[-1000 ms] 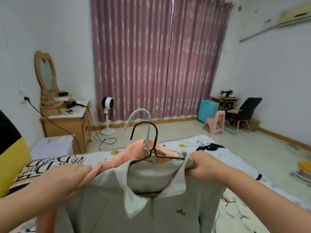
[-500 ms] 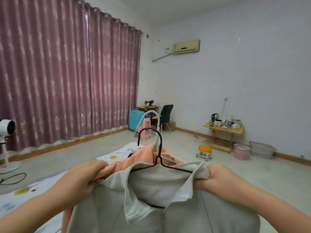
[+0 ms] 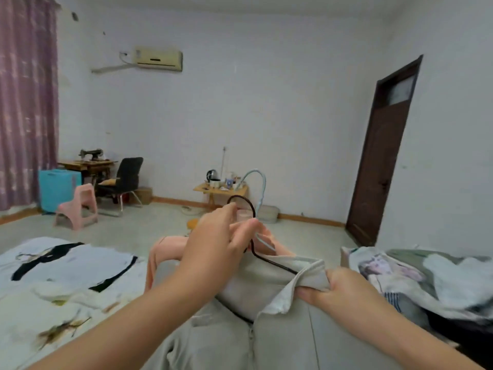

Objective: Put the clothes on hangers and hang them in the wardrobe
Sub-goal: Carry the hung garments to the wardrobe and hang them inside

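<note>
Head view: left hand [image 3: 218,244] pinches black hanger [image 3: 269,260] at its neck, w/ pale blue hanger [image 3: 262,188] just behind. Right hand [image 3: 338,289] grips grey top [image 3: 266,329] at the shoulder; grey top hangs on black hanger, peach garment [image 3: 165,249] behind, above bed [image 3: 53,284].

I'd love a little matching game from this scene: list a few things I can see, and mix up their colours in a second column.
Things:
1. jacket
2. front hanger
3. plastic stool
4. door

Colours:
a. pink
b. dark brown
c. pale grey
d. black

Pairs: 1-c, 2-d, 3-a, 4-b. The left hand pinches the front hanger at the base of its hook; the right hand grips the jacket's shoulder.
</note>
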